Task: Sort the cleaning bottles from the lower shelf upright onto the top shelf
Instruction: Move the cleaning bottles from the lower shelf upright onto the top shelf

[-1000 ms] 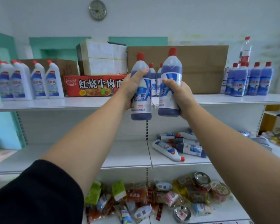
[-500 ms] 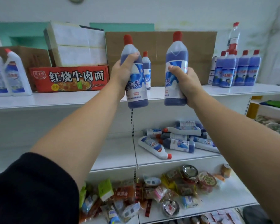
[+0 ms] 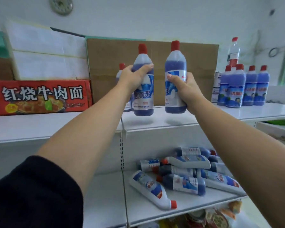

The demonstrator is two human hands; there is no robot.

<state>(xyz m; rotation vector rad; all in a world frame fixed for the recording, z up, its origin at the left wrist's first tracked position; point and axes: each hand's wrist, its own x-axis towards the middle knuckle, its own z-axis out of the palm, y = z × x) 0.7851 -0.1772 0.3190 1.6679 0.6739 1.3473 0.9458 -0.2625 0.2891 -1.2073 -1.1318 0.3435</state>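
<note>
So left hand and right hand each grip one upright bottle, now raised over the top shelf, bases probably just clear below the hands; set-down next, pile lower down waits.

Small shop: white display shelves, stocked cleaning bottles, noodle carton, packaged snacks.

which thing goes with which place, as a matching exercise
Things:
1 blue red-capped plastic bottle in the left hand
2 front white red-capped plastic bottle
3 red printed cardboard carton
4 brown cardboard box

Places:
a lying on the lower shelf
b top shelf, far left
c upright just above the top shelf
d top shelf, centre back

Pairs: 1-c, 2-a, 3-b, 4-d
</note>
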